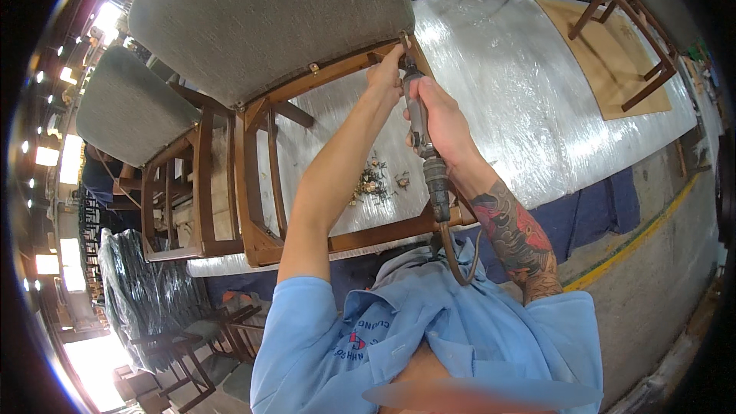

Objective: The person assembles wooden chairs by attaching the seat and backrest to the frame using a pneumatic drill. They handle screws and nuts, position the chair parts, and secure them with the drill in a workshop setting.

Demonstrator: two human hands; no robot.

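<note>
A wooden chair frame (254, 184) with a grey upholstered back (268, 15) lies tipped on a plastic-wrapped table (521, 92). My right hand (438, 119) grips a grey air-powered screwdriver (420, 126), its tip set against the frame's corner by the grey upholstery. My left hand (383, 77) rests on that same rail corner, fingers pinched right beside the tool tip. A hose (454, 257) runs from the tool's rear down toward my blue shirt. A small pile of brass screws (373, 182) lies on the table inside the frame.
A second chair with a grey back (130, 107) lies to the left. Another chair frame (629, 38) stands on a brown board (606, 61) at the far right. Plastic-wrapped chairs (146, 291) are stacked at lower left. A yellow floor line (636, 238) runs along the right.
</note>
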